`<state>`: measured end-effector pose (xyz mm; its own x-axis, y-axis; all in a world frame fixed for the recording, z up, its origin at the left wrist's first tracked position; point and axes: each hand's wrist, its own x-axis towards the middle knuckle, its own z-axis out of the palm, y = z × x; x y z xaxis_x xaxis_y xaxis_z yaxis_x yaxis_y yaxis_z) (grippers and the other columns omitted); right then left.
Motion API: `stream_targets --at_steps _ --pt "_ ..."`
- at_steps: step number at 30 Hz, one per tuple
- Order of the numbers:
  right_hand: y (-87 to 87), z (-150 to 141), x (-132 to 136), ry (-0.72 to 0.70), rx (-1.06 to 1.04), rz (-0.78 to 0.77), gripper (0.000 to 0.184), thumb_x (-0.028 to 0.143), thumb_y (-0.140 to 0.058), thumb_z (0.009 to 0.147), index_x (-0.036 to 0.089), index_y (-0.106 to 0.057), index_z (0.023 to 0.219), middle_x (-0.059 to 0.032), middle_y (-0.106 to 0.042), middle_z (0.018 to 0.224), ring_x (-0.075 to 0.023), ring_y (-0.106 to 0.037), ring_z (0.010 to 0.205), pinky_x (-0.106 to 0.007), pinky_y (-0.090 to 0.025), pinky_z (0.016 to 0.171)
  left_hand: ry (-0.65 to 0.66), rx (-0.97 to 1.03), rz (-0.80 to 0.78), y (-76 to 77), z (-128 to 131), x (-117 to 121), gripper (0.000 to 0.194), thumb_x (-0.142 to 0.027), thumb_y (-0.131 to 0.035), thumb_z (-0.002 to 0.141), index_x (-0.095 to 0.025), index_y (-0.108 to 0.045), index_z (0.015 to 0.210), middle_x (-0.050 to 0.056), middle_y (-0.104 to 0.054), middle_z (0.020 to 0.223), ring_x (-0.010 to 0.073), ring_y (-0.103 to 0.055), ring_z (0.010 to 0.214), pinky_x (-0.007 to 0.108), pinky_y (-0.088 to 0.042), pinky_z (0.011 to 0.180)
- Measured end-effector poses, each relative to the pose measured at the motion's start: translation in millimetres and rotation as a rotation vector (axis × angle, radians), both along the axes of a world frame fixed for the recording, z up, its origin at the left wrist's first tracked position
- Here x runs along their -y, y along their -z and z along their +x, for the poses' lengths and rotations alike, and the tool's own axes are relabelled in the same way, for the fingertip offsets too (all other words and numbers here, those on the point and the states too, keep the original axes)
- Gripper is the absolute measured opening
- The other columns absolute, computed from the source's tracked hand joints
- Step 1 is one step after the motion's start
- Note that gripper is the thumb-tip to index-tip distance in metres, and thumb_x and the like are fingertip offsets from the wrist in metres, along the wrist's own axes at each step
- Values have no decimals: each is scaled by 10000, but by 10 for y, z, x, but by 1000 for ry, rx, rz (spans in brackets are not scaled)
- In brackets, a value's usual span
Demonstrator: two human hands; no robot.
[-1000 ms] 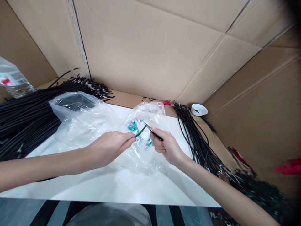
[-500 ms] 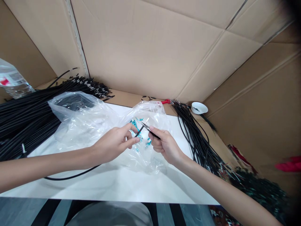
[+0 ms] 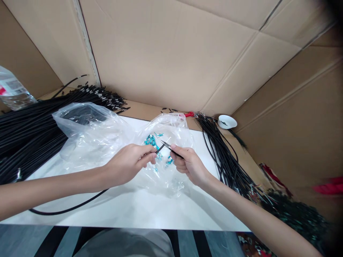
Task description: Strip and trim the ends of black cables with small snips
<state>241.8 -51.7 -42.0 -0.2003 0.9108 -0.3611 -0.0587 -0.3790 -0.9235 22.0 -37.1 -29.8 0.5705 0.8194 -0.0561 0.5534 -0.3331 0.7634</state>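
1. Here, your left hand (image 3: pixel 130 164) pinches the black cable (image 3: pixel 160 149) between thumb and fingers, its short end jutting past their tips.
2. Your right hand (image 3: pixel 189 164) clasps a black-handled tool (image 3: pixel 176 153), fingers curled, its metal tips at that end, above teal pieces (image 3: pixel 150 140).

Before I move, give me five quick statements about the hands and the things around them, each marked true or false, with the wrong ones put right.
1. The left hand holds a black cable. True.
2. The right hand is empty. False: it grips a slim pointed tool.
3. Small teal pieces lie in or on the clear plastic. True.
4. The white bowl stands to the left of the clear plastic. False: it stands to the right of it.
5. A transparent bottle is cut off by the left edge of the view. True.
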Motion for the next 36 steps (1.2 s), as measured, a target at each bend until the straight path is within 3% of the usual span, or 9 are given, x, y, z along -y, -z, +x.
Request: stream_targets --at_steps 6,10,14,20,28,31,36 --pt "18 -35 40 58 -40 26 478 558 -706 783 192 -481 573 122 -175 453 -31 -68 424 -228 -59 406 -12 151 -109 39 43 -35 304 -388 -451 983 -192 -673 910 1 -728 881 162 -649 818 285 -483 766" --pt "3 -45 53 81 -37 47 482 556 -722 763 189 -485 559 119 -183 453 -27 -81 418 -231 -57 405 -65 357 -452 71 100 -60 239 -368 -590 902 -154 -688 944 42 -749 896 156 -642 793 276 -504 740" --pt "-11 -26 45 82 -12 42 476 543 -733 756 189 -485 556 115 -190 454 -27 -87 420 -232 -50 407 -224 365 -690 -63 135 -75 188 -295 -703 819 -133 -724 914 71 -763 945 132 -622 741 257 -500 690" --pt "-81 27 55 60 60 13 432 484 -691 808 183 -499 565 108 -199 447 -32 -92 422 -231 -50 407 -324 256 -705 -195 213 -68 95 -211 -758 719 -139 -742 779 45 -735 810 144 -634 765 242 -483 678" --pt "-210 70 20 49 199 -26 416 410 -631 851 182 -477 539 107 -203 415 -32 -120 393 -223 -71 398 -354 267 -702 -74 319 -64 254 -259 -839 612 -124 -690 768 36 -724 741 136 -610 699 253 -471 659" --pt "-196 88 4 52 197 -34 408 397 -623 855 180 -477 543 107 -208 429 -29 -114 397 -221 -71 399 -316 330 -723 -18 312 -92 248 -287 -796 643 -135 -671 793 55 -757 806 148 -636 754 257 -471 691" --pt "-133 104 6 39 151 -28 415 411 -640 840 182 -465 542 116 -187 442 -27 -83 415 -223 -52 405 -263 404 -729 70 296 -128 190 -302 -712 718 -124 -673 773 50 -748 782 98 -558 636 244 -434 663"
